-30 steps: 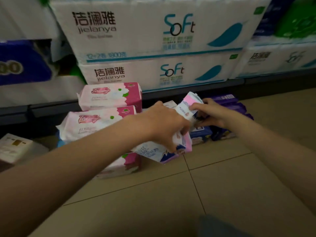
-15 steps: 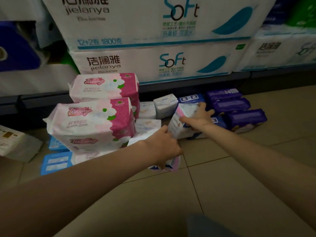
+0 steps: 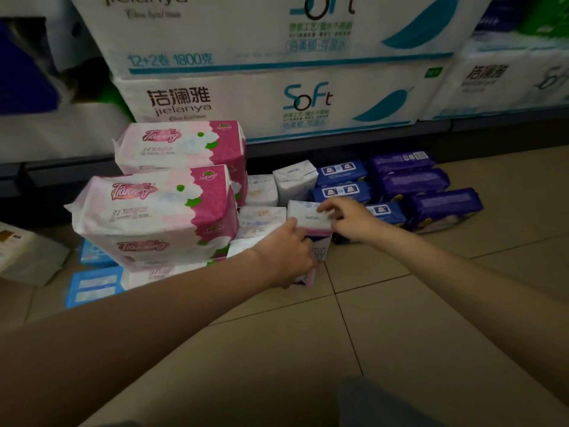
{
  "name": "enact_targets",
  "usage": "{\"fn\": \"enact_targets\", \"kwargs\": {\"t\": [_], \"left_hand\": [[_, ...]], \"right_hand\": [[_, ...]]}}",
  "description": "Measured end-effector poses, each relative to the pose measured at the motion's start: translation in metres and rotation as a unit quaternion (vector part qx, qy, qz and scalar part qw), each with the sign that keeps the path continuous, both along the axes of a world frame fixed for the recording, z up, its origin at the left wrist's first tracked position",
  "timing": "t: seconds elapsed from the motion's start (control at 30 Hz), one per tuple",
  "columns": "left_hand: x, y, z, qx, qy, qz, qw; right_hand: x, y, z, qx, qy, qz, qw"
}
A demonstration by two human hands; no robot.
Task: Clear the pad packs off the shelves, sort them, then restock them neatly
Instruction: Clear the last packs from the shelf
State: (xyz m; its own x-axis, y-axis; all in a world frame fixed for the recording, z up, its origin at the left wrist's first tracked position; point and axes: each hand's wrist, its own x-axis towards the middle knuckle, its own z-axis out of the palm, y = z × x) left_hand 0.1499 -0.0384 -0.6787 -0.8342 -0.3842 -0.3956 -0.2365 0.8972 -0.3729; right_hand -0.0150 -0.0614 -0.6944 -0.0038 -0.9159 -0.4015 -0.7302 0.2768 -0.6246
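Observation:
Pad packs lie sorted on the tiled floor below the shelf. A small white and pink pad pack (image 3: 308,218) stands on another white pack (image 3: 321,249) at the centre. My right hand (image 3: 351,218) pinches its top right edge with thumb and fingers. My left hand (image 3: 284,257) grips its lower left side, fingers curled round the packs beneath. Two large pink and white packs (image 3: 154,217) are stacked at the left. Small white packs (image 3: 292,183) sit behind. Blue packs (image 3: 341,191) and purple packs (image 3: 443,208) lie to the right.
Big white toilet paper bales (image 3: 277,100) fill the bottom shelf above. Light blue packs (image 3: 92,285) lie flat under the pink stack. A white box (image 3: 27,254) sits at the far left. Bare beige tiles (image 3: 385,318) spread in front.
My right hand has brought the white and pink pack down from a tilted hold and set it upright on the pile. My left hand moved up against its left side.

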Motion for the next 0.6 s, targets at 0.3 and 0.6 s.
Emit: {"fn": "enact_targets", "kwargs": {"t": [0.3,0.6], "left_hand": [[0.021,-0.020,0.019,0.163,0.183,0.242,0.939],[0.026,-0.007,-0.005,0.267,0.173,0.253,0.914]], "right_hand": [[0.017,0.035,-0.024,0.050,-0.054,0.146,0.987],[-0.006,0.061,-0.028,-0.012,0.077,0.206,0.975]]}}
